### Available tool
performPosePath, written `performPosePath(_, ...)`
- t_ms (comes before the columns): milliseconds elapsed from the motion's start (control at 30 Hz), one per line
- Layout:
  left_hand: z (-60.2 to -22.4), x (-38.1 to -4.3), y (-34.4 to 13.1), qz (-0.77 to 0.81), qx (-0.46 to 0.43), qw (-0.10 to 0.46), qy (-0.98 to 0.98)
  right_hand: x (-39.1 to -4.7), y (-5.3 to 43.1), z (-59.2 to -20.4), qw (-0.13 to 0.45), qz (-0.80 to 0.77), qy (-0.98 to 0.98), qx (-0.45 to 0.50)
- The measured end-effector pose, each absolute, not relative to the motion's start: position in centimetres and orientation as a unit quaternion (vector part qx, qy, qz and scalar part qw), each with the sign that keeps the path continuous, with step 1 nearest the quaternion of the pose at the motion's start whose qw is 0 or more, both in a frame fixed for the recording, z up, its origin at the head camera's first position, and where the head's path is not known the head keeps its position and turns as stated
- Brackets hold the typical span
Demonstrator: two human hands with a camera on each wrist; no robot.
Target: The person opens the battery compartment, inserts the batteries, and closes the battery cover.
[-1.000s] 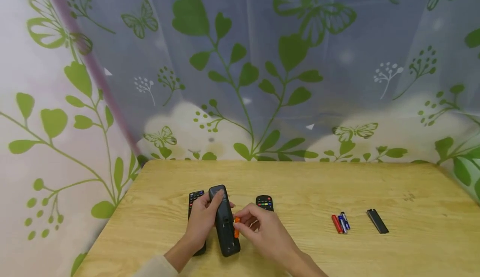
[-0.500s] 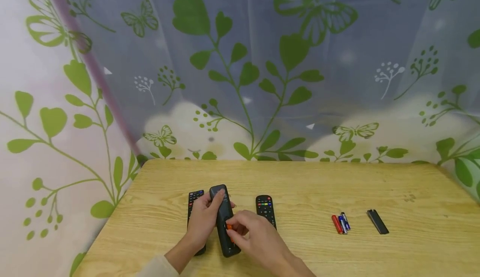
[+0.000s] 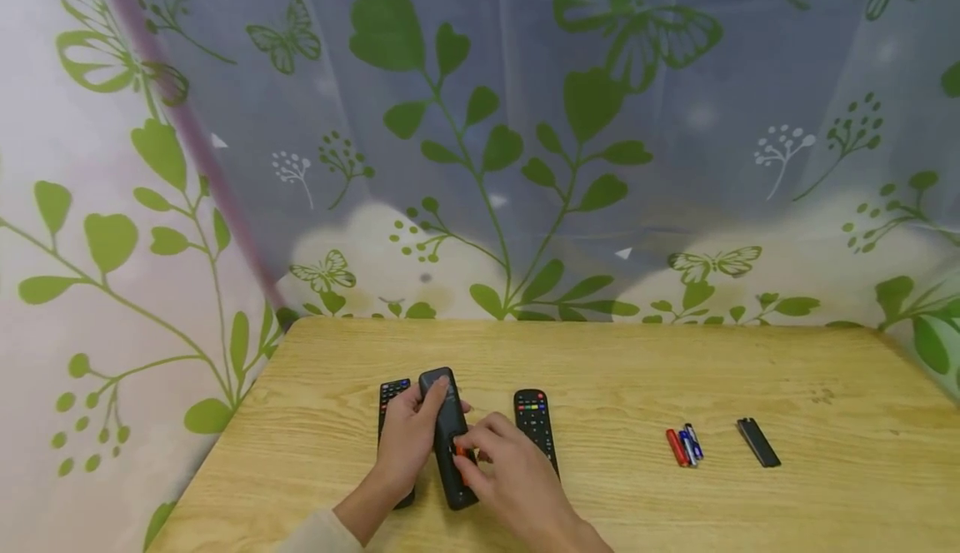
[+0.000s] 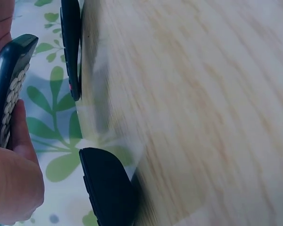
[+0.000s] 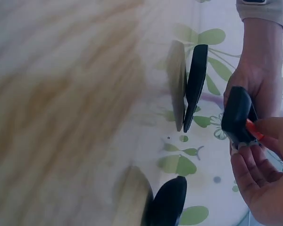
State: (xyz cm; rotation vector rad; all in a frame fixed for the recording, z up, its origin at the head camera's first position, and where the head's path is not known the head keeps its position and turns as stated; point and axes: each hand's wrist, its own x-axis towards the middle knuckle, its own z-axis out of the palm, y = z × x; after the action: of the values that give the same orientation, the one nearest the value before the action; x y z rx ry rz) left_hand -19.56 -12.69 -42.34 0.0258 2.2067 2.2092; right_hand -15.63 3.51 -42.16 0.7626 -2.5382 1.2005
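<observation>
Cloth backdrop (image 3: 525, 228), green leaves and butterflies, hangs behind the whole scene. Wood table (image 3: 615, 386) in front of it, pale grain. Right hand (image 3: 517, 474): narrow pinch, thumb and fingers on the orange battery. Left hand (image 3: 405, 445): wrapped round the held remote, thumb along its back.

Held remote (image 3: 453, 420): black, raised above the table between both hands, tilted, back toward the head camera; pale keys on the opposite face, seen in the left wrist view. Left remote (image 3: 393, 390): on the table, keys up, partly behind the left hand. Right remote (image 3: 534, 424): keys up, near the right hand, which hides part of its lower end.

Black cover (image 3: 760, 443) lies well to the right. Just left of it, side by side: red battery (image 3: 677, 447), two blue batteries (image 3: 692, 443). Orange battery (image 5: 253, 129) at the lower half of the held remote's back; fingers partly cover it, cannot tell whether it is seated.
</observation>
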Motion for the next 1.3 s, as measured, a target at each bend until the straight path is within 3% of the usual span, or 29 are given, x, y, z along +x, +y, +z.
performPosePath(600, -41.5, -19.2, -11.8, 0.738, -0.005, 0.033, 0.674, -15.1, 4.4, -41.8, 0.126, 0.416, -0.863, 0.258)
performPosePath(800, -41.5, -19.4, -12.1, 0.770, -0.022, 0.028, 0.637, -14.7, 4.7, -41.7, 0.133, 0.302, -0.891, 0.311)
performPosePath(1300, -41.2, -19.6, -12.8, 0.757, -0.011, 0.013, 0.654, -14.4, 4.5, -41.1, 0.069, 0.238, -0.916, 0.314)
